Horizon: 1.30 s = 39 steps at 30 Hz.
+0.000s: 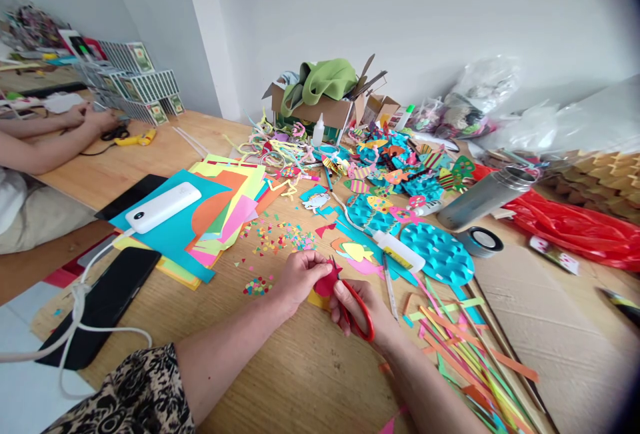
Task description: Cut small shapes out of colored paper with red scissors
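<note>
From where I stand, the left hand (pixel 300 277) pinches a small piece of deep-red paper (pixel 326 283) between thumb and fingers, in front of the body, while the right hand (pixel 364 304) has its fingers curled round the red-handled scissors (pixel 369 326); I can't tell how far apart the blades are. The left thumb sits just beside the blade tips, so a slip could nick it or send the cut astray. A swing of the left forearm could scatter the multicoloured paper dots (pixel 257 285). Long coloured paper strips (pixel 467 347) crowd the right forearm and might snag. A flat black phone (pixel 113 301) lies by the table's left edge, a looped white cable (pixel 77 304) across it. The bare wooden tabletop (pixel 290 381) between the forearms offers most room.
</note>
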Available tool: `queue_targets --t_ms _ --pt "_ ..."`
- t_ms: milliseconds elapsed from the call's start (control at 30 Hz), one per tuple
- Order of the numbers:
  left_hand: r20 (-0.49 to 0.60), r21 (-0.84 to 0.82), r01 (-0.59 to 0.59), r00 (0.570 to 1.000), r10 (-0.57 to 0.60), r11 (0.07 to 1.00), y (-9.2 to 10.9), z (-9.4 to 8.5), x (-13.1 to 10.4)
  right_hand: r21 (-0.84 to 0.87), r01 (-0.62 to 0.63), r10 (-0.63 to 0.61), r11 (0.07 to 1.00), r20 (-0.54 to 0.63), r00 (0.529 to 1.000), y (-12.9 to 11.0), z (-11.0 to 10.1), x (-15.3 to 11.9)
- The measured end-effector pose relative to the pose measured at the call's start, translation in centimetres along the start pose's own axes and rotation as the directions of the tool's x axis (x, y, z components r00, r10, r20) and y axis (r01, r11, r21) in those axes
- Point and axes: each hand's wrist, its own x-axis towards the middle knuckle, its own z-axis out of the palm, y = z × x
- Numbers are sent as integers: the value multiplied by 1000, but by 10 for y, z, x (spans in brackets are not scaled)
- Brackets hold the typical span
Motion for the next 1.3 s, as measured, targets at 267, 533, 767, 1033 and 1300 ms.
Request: queue_targets --t_ms 267,533,767,1033,1300 --pt "0 -11 8 1000 -8 1000 0 0 0 8 -2 2 1000 -13 1000 2 0 0" --pt "-21 -1 0 1000 0 1000 2 1 -1 -14 6 -6 1000 -12 1000 7 0 2" --pt "-35 46 -14 999 16 999 2 -1 1 -14 21 -21 1000 0 1000 3 0 2" --pt "5 17 38 999 -38 999 3 -2 0 52 28 -29 998 22 999 0 2 2" --pt "30 28 59 998 -60 998 7 -3 1 85 24 -26 996 27 999 0 2 2"
